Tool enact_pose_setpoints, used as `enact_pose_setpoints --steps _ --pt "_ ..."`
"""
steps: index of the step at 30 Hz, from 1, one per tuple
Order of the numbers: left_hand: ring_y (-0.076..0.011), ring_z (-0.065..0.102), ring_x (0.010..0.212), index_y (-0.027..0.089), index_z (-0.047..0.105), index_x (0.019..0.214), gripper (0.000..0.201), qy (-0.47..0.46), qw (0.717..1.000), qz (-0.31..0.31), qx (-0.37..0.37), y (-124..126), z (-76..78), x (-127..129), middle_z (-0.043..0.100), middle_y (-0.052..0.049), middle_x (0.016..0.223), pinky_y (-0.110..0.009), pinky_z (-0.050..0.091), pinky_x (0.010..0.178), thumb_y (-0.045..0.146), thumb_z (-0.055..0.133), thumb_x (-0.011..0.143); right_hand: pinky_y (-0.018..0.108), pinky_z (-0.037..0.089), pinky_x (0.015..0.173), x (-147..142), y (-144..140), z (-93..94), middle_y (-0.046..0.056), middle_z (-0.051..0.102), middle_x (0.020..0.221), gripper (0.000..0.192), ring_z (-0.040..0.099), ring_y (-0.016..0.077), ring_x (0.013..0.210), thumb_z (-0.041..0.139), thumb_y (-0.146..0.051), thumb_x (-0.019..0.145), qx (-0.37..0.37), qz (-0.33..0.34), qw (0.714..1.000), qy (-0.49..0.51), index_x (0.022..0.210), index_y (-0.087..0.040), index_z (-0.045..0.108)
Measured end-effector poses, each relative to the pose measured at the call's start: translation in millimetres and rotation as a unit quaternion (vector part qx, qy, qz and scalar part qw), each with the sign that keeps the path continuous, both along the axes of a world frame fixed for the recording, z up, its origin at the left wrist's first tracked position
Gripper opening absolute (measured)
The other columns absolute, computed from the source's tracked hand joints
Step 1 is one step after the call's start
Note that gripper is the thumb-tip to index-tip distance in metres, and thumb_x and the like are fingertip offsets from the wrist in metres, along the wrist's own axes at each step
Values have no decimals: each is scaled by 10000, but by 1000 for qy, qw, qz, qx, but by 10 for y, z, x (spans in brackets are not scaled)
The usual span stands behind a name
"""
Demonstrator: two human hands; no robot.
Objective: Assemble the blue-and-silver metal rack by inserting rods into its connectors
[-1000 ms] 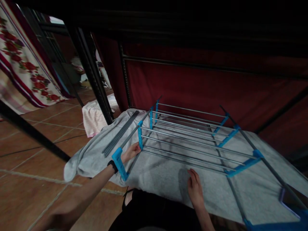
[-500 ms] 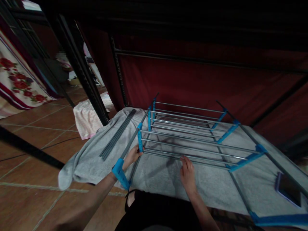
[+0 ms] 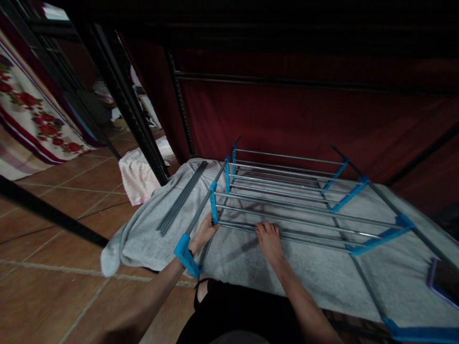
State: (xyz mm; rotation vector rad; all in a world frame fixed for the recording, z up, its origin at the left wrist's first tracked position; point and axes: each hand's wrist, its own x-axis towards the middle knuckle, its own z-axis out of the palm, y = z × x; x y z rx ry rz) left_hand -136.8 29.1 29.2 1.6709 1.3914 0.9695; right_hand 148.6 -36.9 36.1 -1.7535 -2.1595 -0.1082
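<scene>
A half-built rack of grey metal tubes with blue plastic brackets lies on a grey blanket (image 3: 244, 267). My left hand (image 3: 204, 235) is closed around the lower end of a blue bracket (image 3: 214, 209) on the rack's left side, where the front tubes meet it. Some of its fingers are hidden behind the bracket. My right hand (image 3: 269, 240) rests over the front metal tubes (image 3: 308, 239), its fingers curled on them left of their middle. Nearer my body, another blue bracket (image 3: 186, 255) sits at the end of the left side tube, above my left wrist.
Several loose grey tubes (image 3: 182, 198) lie bundled on the blanket at left. A phone (image 3: 444, 282) lies at the right edge. Black metal posts (image 3: 125, 100) and a dark red curtain (image 3: 287, 119) surround the bed. A blue end bracket (image 3: 423, 333) is at bottom right.
My right hand has moved left along the front tubes and its fingers now curl over them. My left hand stays at the bracket. The whole view has shifted slightly.
</scene>
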Motion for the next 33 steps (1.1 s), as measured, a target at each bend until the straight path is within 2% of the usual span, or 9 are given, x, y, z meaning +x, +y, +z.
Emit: enact_pose_setpoints --steps 5,8,16,23,33 --pt "-327 615 1140 226 528 1235 407 11 1000 4 7 -15 128 39 682 -105 1166 -444 492 1014 262 605 837 395 392 927 24 -15 145 94 671 1098 246 598 256 1003 456 -250 1019 10 3 1000 10 1145 -246 668" --pt "-315 613 1126 236 523 1224 381 10 1000 5 5 5 146 46 673 -102 1154 -432 492 997 267 579 849 391 387 914 22 -5 205 92 676 1104 251 601 254 998 450 -240 1021 7 1 1000 10 1133 -250 674" --pt "-276 584 1153 200 574 1108 269 -11 999 26 36 25 76 100 655 -82 1080 -443 449 1047 330 531 877 392 374 897 20 22 251 93 684 1101 263 604 258 986 461 -244 1017 -6 -6 1000 8 1166 -258 678" --pt "-251 601 1125 191 580 1172 300 -35 998 48 25 51 0 140 672 -80 1081 -416 453 1026 322 514 910 392 361 920 33 36 265 87 690 1109 295 602 260 1011 440 -217 1015 -8 6 1000 16 1181 -261 680" --pt "-233 616 1055 191 591 1119 276 -49 996 63 30 81 -103 151 676 -77 1075 -390 469 981 355 519 909 392 375 923 75 85 290 82 710 1135 305 619 247 1008 432 -202 1017 -12 33 999 -4 1175 -248 689"
